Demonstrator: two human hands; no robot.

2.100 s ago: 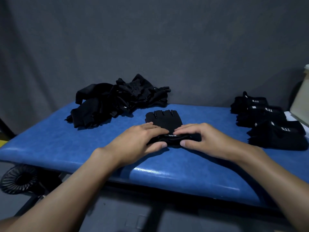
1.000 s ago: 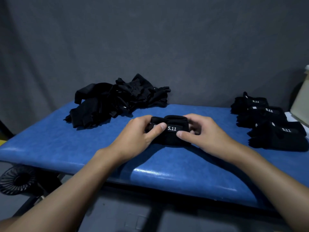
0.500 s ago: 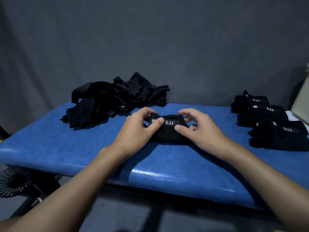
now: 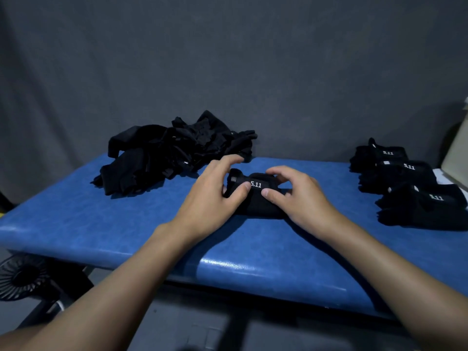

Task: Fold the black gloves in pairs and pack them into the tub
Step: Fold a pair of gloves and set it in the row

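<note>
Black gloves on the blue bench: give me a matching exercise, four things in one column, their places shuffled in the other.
1. loose glove pile
2. folded glove bundle
3. three finished pairs
4. black fan

A. right end of the bench
B. below the bench's left corner
C. back left of the bench
D. bench middle, pinched by the left hand and right hand

Pairs: 1-C, 2-D, 3-A, 4-B.
</note>
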